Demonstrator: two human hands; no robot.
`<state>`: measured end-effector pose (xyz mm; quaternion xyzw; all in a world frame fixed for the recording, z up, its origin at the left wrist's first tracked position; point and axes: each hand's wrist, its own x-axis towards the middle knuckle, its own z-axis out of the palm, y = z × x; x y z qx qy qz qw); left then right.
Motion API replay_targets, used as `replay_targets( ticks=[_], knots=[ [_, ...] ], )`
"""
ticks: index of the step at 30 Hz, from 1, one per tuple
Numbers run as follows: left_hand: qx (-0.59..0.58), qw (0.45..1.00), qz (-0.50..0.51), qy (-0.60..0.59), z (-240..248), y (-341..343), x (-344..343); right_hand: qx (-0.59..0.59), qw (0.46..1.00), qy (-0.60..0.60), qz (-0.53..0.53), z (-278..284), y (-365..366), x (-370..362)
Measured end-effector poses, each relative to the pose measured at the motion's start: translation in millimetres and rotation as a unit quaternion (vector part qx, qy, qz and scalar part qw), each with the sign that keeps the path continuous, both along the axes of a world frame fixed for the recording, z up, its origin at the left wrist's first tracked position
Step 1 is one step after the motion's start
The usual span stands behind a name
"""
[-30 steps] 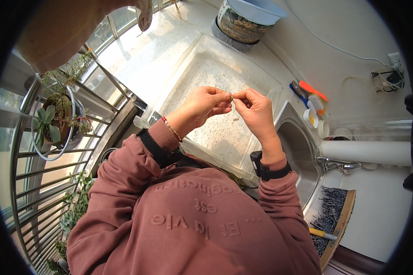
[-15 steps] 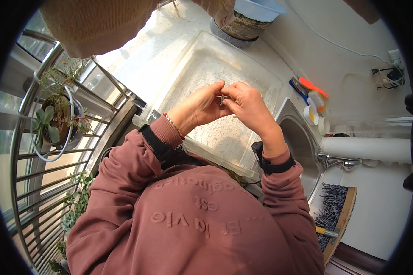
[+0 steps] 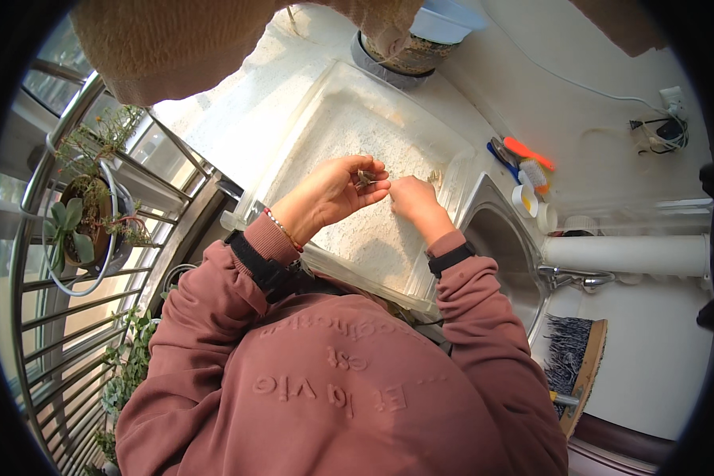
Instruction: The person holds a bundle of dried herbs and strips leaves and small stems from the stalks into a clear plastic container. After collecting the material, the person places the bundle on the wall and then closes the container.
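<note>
My left hand (image 3: 329, 194) is palm up with curled fingers, cradling a small brownish-green clump (image 3: 364, 179) near the fingertips. The clump looks like plant matter, but its kind is too small to make out. Beside it, my right hand (image 3: 417, 203) is closed with its knuckles up, and its fingertips are hidden. A small tan scrap (image 3: 435, 178) shows just past the right knuckles. Both hands are over a translucent plastic bin (image 3: 297, 143) with a whitish, speckled bottom.
Right of the bin is a steel sink (image 3: 484, 213) with a faucet (image 3: 575, 277). Pliers (image 3: 504, 155), an orange-handled brush (image 3: 531, 152) and tape rolls (image 3: 525, 201) lie behind it. A pot (image 3: 408, 59) stands beyond the bin. A brush head (image 3: 575, 365) is lower right; railing and potted plants (image 3: 87, 214) are left.
My hands have come apart. The left has turned palm up, showing the clump; the right has moved down, toward me, with its fingers now hidden.
</note>
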<state>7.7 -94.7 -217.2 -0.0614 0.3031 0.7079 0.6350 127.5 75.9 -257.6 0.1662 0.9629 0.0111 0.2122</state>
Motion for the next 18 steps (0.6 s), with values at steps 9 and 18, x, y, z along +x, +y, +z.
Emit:
replay_targets(
  ticks=[9, 18],
  knots=[
    [-0.112, 0.992, 0.051, 0.002, -20, 8, 1, -0.408, 0.887, 0.127, -0.175, 64, -10, -22],
    [-0.027, 0.996, 0.071, -0.048, -22, 2, -8, -0.041, 0.967, 0.122, -0.218, 20, 82, -23]
  ],
)
